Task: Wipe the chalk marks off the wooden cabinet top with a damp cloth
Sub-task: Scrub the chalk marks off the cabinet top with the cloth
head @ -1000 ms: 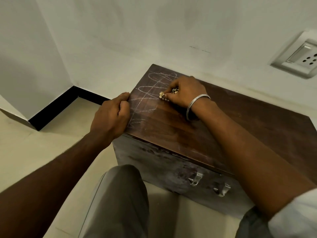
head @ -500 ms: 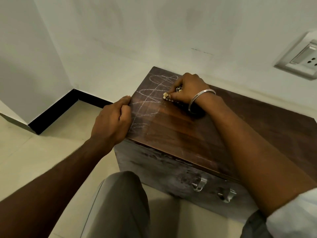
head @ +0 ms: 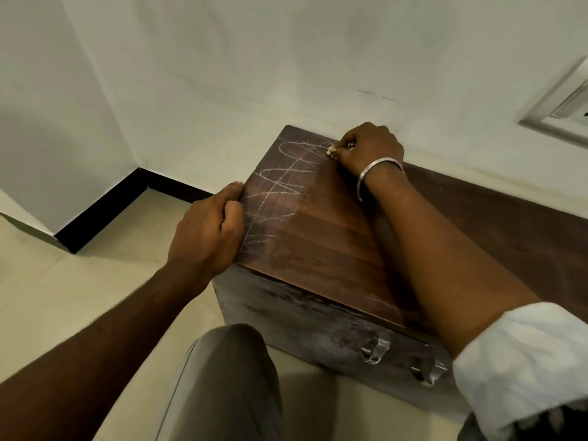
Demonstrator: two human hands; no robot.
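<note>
A plain room corner, by the look of it in a home.
White painted walls (head: pixel 254 58) meet in a corner above a black skirting (head: pixel 105 211) and a floor (head: pixel 63 313) of pale tiles; a white socket plate (head: pixel 560 106) is set in the wall at the right. A low wooden cabinet (head: pixel 334 243) with a dark plank top and two metal handles (head: pixel 377 350) on its front stands on the floor, its back against the wall.

Dk brown cabinet top (head: pixel 334 246), white chalk marks (head: pixel 280 186)
</note>
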